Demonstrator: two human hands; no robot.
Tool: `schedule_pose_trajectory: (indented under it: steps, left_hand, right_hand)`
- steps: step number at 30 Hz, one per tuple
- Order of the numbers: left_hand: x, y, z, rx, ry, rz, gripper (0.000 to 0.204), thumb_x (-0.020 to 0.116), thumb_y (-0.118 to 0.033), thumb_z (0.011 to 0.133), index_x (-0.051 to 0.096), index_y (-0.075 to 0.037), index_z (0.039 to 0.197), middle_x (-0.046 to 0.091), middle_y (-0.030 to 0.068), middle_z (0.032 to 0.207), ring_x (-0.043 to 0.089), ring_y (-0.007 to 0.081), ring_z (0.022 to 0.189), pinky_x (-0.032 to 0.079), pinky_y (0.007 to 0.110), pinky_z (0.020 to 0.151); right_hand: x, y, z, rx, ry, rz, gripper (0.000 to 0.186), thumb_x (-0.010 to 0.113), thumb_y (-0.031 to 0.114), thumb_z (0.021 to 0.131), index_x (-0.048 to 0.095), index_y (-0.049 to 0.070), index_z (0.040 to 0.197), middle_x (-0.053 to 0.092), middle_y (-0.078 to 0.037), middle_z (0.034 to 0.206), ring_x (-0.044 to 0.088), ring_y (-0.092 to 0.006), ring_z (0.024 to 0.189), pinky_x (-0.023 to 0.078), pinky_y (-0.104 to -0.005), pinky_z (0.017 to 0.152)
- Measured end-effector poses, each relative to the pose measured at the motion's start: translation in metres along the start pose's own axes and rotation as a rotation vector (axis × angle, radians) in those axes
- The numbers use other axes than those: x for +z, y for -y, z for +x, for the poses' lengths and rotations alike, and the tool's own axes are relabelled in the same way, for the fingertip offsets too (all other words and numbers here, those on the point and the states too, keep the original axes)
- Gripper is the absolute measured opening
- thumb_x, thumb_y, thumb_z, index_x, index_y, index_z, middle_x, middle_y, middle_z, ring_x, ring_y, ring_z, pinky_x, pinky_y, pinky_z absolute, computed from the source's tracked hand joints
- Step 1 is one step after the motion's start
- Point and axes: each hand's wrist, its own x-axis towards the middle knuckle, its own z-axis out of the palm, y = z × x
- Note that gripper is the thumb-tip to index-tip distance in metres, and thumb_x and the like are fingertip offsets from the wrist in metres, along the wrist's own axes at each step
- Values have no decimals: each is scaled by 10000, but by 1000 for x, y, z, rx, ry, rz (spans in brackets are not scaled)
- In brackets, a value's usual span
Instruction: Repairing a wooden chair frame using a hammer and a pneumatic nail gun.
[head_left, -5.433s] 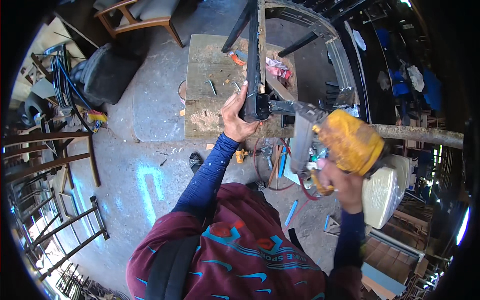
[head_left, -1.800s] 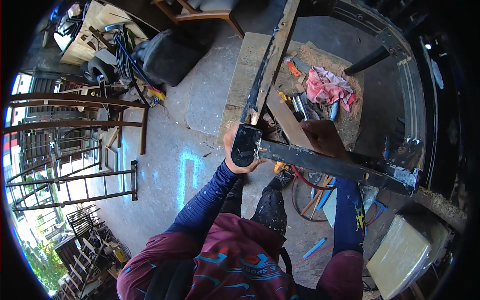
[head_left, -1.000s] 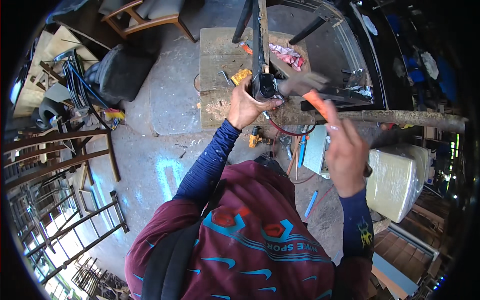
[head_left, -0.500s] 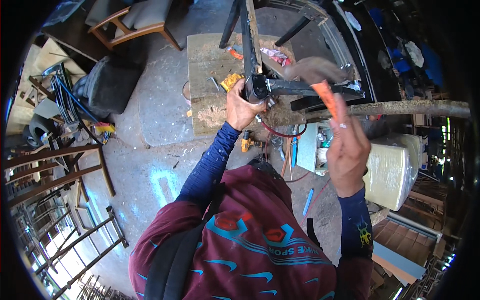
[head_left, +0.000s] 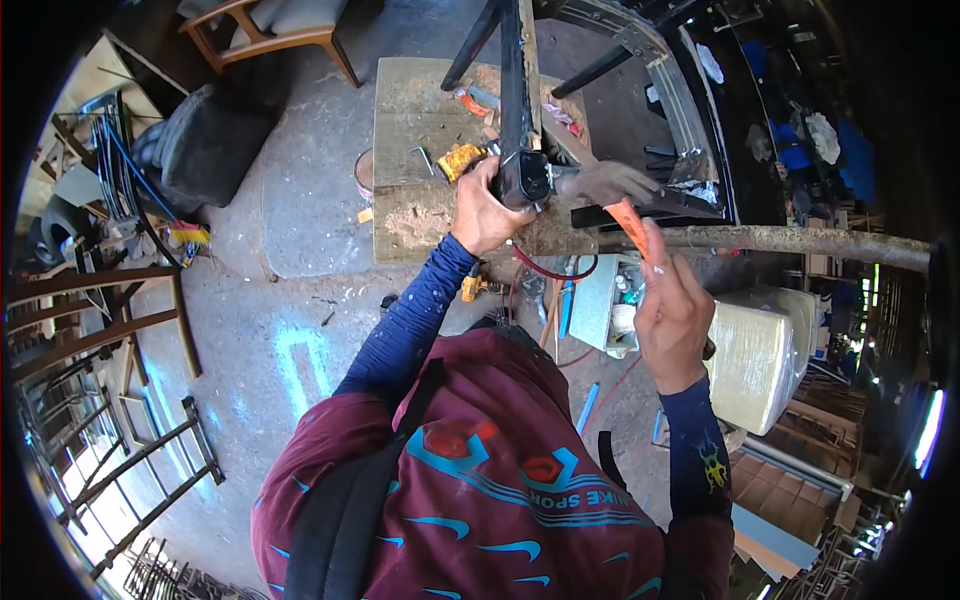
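Note:
A dark-painted wooden chair frame (head_left: 517, 90) rests on a low wooden board, with bare wood along one edge. My left hand (head_left: 485, 212) is wrapped round the corner of the frame, just below the black end of its leg. Raised at the right, my right hand (head_left: 675, 325) grips a claw hammer (head_left: 628, 228) by its orange handle. The hammer's head is by the frame's corner; whether it touches cannot be told. Close to my left fingers lies a yellow tool (head_left: 462, 160) with a black end, on the board.
Sawdust and scraps cover the board (head_left: 400, 130). A dark red hose (head_left: 550, 268) loops below it, near a yellow drill (head_left: 482, 289) on the floor. At the right stand an open pale box (head_left: 600, 300) of supplies and a wrapped foam block (head_left: 755, 360). Chair frames (head_left: 100, 325) crowd the left.
The hammer and my right hand have moved left, bringing the head to the frame's corner. My left hand keeps its hold. The whole view has shifted slightly.

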Motion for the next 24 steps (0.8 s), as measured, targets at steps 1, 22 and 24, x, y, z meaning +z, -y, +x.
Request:
schedule_pose_trajectory:
  steps: [1, 22, 24]
  left_hand:
    - [0, -1, 0, 0, -14, -22, 418, 818, -140, 602, 636, 2, 950, 640, 73, 829, 583, 125, 759, 502, 296, 728]
    - [-1, -5, 3, -15, -19, -58, 444, 811, -127, 606, 639, 16, 990, 661, 92, 858, 605, 145, 770, 516, 300, 757]
    - [-2, -6, 4, -27, -21, -53, 441, 810, -127, 602, 639, 15, 983, 659, 95, 854, 607, 153, 768, 517, 304, 758]
  right_hand:
    - [-2, -1, 4, 5, 55, -6, 572, 609, -63, 856, 581, 114, 1399, 603, -146, 832, 630, -333, 736, 489, -430, 656]
    - [10, 9, 66, -150, 104, -109, 528, 631, -31, 878, 606, 148, 1375, 590, -114, 763, 616, -284, 634, 490, -420, 576]
    - [9, 10, 71, -159, 45, -65, 509, 637, -10, 879, 615, 156, 1360, 571, -127, 767, 608, -319, 631, 475, -435, 588]
